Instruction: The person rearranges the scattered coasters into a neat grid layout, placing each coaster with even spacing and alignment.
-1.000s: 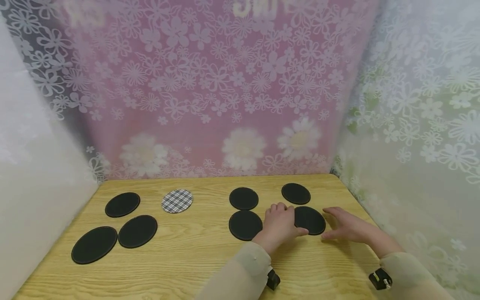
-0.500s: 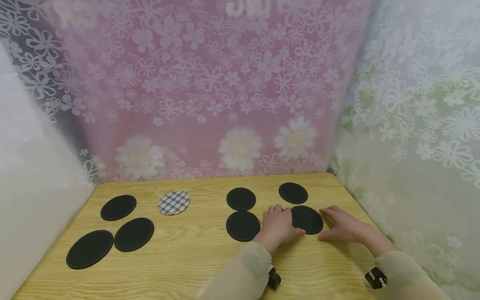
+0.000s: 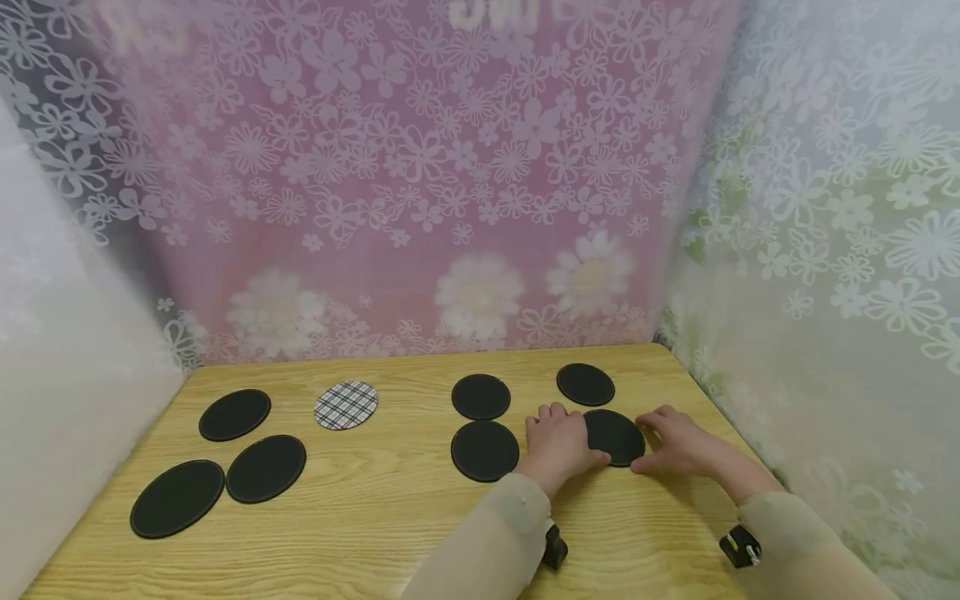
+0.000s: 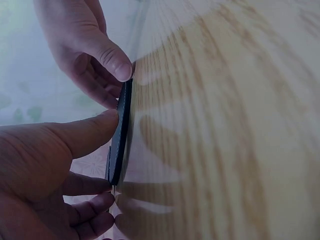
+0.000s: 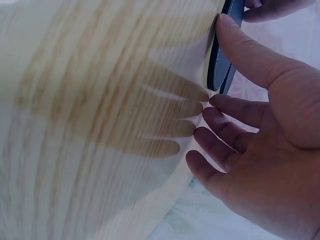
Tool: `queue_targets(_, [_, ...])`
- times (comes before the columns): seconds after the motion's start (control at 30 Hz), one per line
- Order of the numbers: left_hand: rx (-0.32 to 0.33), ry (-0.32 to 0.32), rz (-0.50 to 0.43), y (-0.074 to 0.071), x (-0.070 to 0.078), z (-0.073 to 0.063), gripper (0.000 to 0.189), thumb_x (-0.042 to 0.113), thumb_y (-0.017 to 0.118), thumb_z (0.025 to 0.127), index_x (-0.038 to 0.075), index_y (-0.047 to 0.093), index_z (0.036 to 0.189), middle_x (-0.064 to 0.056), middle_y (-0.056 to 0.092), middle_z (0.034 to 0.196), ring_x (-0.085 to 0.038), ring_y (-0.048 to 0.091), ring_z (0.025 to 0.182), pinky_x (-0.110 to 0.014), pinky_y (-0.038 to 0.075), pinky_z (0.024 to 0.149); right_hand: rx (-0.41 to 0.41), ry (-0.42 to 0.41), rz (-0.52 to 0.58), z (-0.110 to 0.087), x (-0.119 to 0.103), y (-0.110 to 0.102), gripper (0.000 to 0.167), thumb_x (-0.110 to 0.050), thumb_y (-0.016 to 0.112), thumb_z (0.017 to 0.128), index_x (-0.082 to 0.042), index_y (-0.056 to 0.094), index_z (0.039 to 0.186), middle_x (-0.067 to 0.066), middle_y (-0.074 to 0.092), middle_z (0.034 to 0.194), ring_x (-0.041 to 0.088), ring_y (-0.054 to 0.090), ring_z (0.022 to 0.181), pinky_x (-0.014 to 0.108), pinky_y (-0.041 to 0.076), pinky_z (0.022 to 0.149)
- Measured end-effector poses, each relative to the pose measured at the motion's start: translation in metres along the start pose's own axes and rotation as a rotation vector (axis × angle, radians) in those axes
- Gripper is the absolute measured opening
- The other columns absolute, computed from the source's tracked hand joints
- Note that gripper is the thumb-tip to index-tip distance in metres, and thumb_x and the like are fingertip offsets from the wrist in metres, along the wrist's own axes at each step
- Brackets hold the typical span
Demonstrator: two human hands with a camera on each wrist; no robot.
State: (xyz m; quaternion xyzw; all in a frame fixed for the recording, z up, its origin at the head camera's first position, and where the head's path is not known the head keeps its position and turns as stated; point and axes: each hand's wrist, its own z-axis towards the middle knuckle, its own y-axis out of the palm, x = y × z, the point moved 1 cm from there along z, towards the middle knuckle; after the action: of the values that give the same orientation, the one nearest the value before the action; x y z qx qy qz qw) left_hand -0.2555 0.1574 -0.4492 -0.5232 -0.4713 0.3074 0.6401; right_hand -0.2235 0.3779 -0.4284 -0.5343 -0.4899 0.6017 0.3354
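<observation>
A round black coaster (image 3: 617,439) lies flat on the table at the right, between my two hands. My left hand (image 3: 558,446) is at its left rim, fingers spread, with the thumb low along the near side. In the left wrist view, the left thumb touches the edge of the coaster (image 4: 121,135) and the index fingertip is at its end. My right hand (image 3: 678,446) is at the right rim; in the right wrist view its thumb touches the coaster (image 5: 220,60), with the other fingers loosely extended at the tabletop.
The wooden table (image 3: 375,533) bears several more black coasters, including one behind (image 3: 586,384), a pair left of my hands and a group at far left. A plaid coaster (image 3: 347,405) lies at back left. Flowered curtains (image 3: 420,167) enclose the back and sides.
The right hand has shifted slightly left, its thumb now at the coaster's rim. The left hand barely moves. The head view has turned a little to the right.
</observation>
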Motion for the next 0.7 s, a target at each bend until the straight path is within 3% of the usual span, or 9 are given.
queue_targets(0.53, [-0.012,-0.009,-0.016,0.0027,0.0019,0.0043,0.061,0.066,0.094,0.081,0.023,0.077,0.120,-0.001,0.058,0.111,-0.022,0.046,0.104,-0.043,0.041,0.094,-0.019,0.035,0.017,0.0038,-0.0050,-0.0003,0.068,-0.027,0.097,0.083,0.013,0.067,0.129,0.031,0.061,0.123,0.058,0.059,0.116,0.068,0.050,0.101])
queue_targets(0.7, [-0.014,-0.016,-0.029,0.0035,0.0046,0.0070,0.066,0.065,0.096,0.079,0.018,0.074,0.121,-0.002,0.060,0.112,-0.023,0.049,0.106,-0.043,0.041,0.099,-0.052,0.077,0.121,0.0052,-0.0073,-0.0010,0.070,-0.020,0.096,0.083,0.017,0.061,0.132,0.029,0.064,0.124,0.051,0.062,0.118,0.063,0.052,0.103])
